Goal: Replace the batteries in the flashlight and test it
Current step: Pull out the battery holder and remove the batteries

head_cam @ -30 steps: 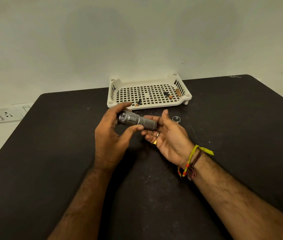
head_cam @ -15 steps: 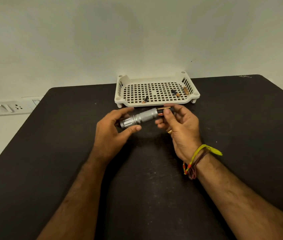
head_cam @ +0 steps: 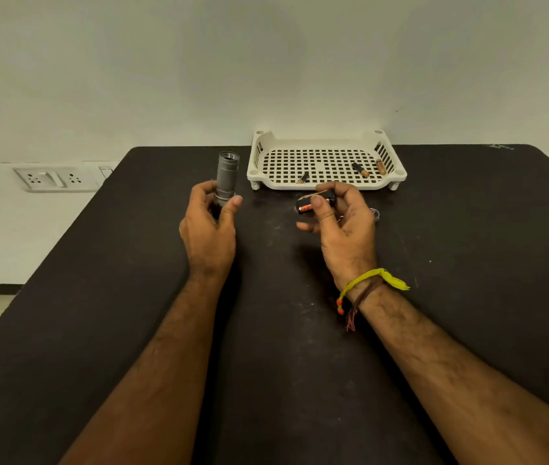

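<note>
Holder [head_cam: 315, 203] pulled out — flashlight [head_cam: 227, 174] upright, three batteries [head_cam: 360, 169].

Single head-worn wide-angle view, looking forward and down, close over a black table [head_cam: 132, 297], wall behind

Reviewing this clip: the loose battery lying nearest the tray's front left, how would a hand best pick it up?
Judging by its pose, pinch the battery across its middle from straight above. It lies flat and slanted on the white tray floor with open grid around it, so thumb and forefinger should close on its long sides. The low front rim makes a sideways approach awkward.
</note>
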